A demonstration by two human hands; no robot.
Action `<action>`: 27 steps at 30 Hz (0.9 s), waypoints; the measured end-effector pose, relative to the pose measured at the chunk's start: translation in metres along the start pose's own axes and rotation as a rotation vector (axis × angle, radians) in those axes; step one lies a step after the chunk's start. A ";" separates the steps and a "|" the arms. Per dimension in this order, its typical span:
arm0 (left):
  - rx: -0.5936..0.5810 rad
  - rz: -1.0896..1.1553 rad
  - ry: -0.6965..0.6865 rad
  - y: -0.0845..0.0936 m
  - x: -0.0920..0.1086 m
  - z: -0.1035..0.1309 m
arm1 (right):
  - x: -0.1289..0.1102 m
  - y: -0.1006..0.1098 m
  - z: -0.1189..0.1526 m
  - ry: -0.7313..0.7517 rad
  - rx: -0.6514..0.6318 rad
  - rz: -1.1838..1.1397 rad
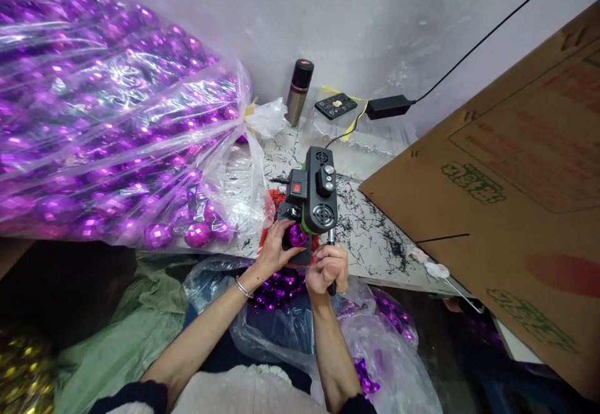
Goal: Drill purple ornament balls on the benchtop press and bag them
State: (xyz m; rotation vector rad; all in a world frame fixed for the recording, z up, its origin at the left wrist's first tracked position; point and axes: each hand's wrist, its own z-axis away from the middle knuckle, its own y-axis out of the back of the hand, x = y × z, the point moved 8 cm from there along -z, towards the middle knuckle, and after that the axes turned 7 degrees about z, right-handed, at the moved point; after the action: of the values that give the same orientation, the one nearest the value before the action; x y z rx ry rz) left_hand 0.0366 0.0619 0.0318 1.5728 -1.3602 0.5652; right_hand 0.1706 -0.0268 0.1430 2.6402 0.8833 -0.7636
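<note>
Machine [322, 190] on table [375, 245], ball [297, 235] at machine's near end, bag [117, 120] on table to the left, box [510, 195] to the right, bottle [300, 92] behind machine, adapter [389, 107] right of bottle

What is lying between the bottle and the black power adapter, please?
In the head view, a flat black item lies between the bottle and the power adapter, with a yellow strip beside it.

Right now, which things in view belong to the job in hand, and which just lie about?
Likely the job: left hand on purple ball; right hand gripping handle; black machine; bag of purple balls.

Apparently lying about: bottle; flat black object; cardboard box.
</note>
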 end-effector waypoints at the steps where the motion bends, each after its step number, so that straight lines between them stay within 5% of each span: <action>1: -0.002 0.003 0.003 0.000 0.000 0.000 | 0.001 0.000 0.001 -0.020 0.003 -0.004; 9: -0.013 0.024 0.013 -0.004 -0.003 -0.003 | 0.003 -0.002 0.005 0.037 -0.010 -0.005; 15: 0.001 0.010 -0.105 0.001 0.010 0.003 | -0.014 0.004 -0.037 -0.081 -0.029 -0.002; 19: -0.023 -0.084 -0.262 0.014 0.032 0.047 | -0.023 0.008 -0.054 -0.127 -0.058 0.027; 23: -0.193 -0.190 -0.404 0.014 0.039 0.110 | -0.016 0.007 -0.040 -0.111 -0.127 0.004; 27: -0.408 -0.244 -0.272 -0.001 0.019 0.144 | 0.002 0.021 -0.003 -0.340 0.074 -0.028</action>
State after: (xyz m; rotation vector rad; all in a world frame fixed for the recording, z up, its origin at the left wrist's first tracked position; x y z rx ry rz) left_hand 0.0096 -0.0726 -0.0166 1.4783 -1.3510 -0.0789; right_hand 0.1862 -0.0407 0.1457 2.4555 0.8106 -1.2274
